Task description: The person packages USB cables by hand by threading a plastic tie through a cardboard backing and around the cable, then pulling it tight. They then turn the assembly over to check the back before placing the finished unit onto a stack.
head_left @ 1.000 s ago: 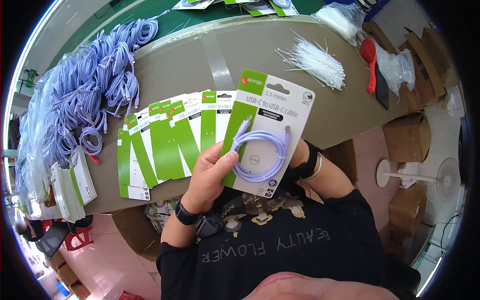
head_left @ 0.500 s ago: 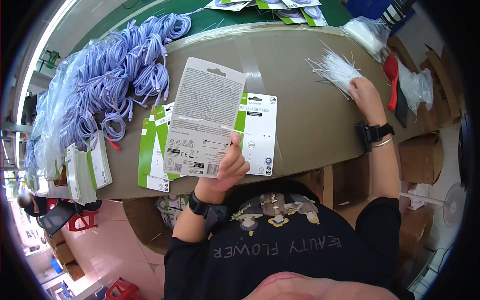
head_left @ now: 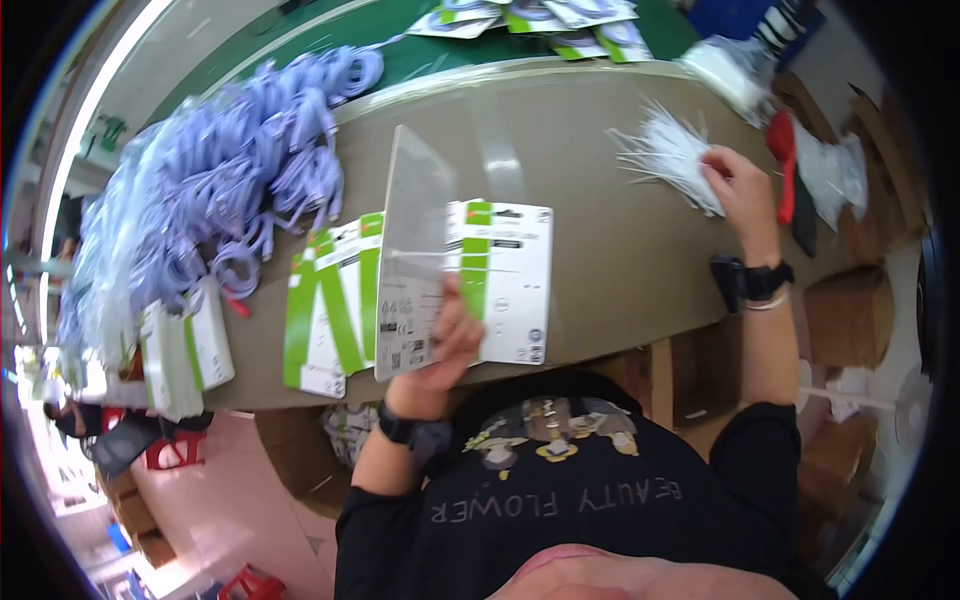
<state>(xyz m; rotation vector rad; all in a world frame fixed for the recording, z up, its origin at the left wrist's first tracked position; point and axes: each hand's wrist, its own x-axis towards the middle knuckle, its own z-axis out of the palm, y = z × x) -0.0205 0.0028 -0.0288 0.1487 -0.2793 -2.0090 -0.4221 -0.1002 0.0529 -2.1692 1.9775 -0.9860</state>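
Note:
My left hand (head_left: 452, 340) grips a cardboard packaging card (head_left: 408, 240) by its lower edge. The card stands upright, turned nearly edge-on, its printed back partly showing. A thin white strip, apparently a cable tie, sticks out to the right beside my left fingers. Behind it lie several green-and-white USB-C cable cards (head_left: 515, 285), overlapping on the table. My right hand (head_left: 738, 190) is at the right end of a loose pile of white cable ties (head_left: 665, 155), thumb and fingers pinched on tie ends; how many is not clear.
A large heap of lilac cables (head_left: 220, 160) covers the table's left side, with a stack of cards (head_left: 172, 360) in front. Packed cards (head_left: 530, 15) lie at the back on green. A plastic bag (head_left: 735, 75) and a red-handled tool (head_left: 782, 160) sit at the right edge.
The card in my left hand has turned from facing me to nearly edge-on, uncovering more of the cards behind it. My right hand stays at the cable ties, its position slightly shifted.

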